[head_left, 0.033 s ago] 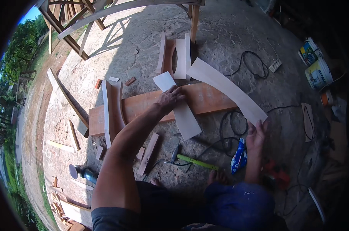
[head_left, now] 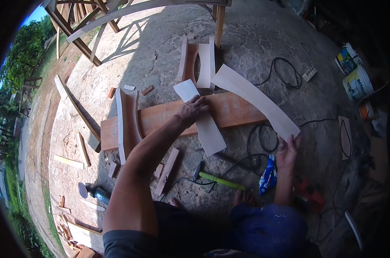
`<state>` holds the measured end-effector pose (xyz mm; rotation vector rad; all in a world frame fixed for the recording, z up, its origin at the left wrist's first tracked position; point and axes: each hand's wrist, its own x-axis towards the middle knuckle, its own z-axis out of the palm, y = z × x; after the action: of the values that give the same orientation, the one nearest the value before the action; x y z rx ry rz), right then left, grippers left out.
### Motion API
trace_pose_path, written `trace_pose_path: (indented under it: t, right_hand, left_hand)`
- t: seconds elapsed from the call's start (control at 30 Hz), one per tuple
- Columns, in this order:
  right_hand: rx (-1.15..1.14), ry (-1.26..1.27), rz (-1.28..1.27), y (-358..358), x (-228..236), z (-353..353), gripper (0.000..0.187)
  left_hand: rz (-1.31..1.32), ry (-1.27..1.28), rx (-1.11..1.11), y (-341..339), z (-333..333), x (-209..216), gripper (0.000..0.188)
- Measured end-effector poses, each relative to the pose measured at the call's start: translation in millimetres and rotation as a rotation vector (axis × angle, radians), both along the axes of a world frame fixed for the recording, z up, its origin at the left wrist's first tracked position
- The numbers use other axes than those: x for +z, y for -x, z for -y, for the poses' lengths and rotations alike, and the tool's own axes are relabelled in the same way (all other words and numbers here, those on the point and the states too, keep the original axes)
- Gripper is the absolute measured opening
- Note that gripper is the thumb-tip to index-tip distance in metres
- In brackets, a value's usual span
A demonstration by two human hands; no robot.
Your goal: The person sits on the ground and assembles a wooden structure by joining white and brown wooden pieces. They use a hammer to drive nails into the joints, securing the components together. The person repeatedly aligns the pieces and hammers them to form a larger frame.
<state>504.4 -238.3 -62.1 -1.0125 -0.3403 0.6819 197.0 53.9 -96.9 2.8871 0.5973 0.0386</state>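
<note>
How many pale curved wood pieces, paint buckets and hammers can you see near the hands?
Pale curved wood pieces under the hands: 2
Paint buckets: 2
Hammers: 1
Total: 5

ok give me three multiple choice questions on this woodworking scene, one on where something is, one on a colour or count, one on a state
1. Where does the left hand rest?
A. on the pale template across the reddish plank
B. on the sander
C. on a bucket

2. What colour is the hammer handle?
A. red
B. yellow-green
C. white

3. How is the long curved pale strip placed?
A. standing upright
B. hanging from the frame
C. lying flat, its near end by the right hand

Answers: 1 A, the fingers press on the template over the plank. 2 B, the handle shows yellow-green. 3 C, it lies flat on plank and ground, the hand at its near end.
</note>
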Motion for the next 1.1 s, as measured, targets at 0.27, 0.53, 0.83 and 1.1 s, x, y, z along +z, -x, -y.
trace_pose_path:
  t: [0.27, 0.53, 0.83, 1.1]
  right_hand:
    - [0.033, 0.006, -0.103, -2.9, -22.4, 9.6, 0.058]
    - [0.049, -0.017, -0.115, 11.0, -23.1, -2.6, 0.050]
    - [0.097, -0.042, -0.155, 27.6, -7.0, -8.1, 0.049]
    - [0.113, -0.068, -0.226, 47.1, -3.6, -22.0, 0.045]
  left_hand:
    - [0.251, 0.280, 0.721, 1.6, 51.7, 0.1, 0.084]
    - [0.237, 0.432, 0.527, -0.4, 64.4, -22.5, 0.110]
    - [0.284, 0.386, 0.568, 4.0, 74.1, 33.5, 0.050]
    - [0.536, 0.986, 0.498, -26.4, 93.7, 54.0, 0.036]
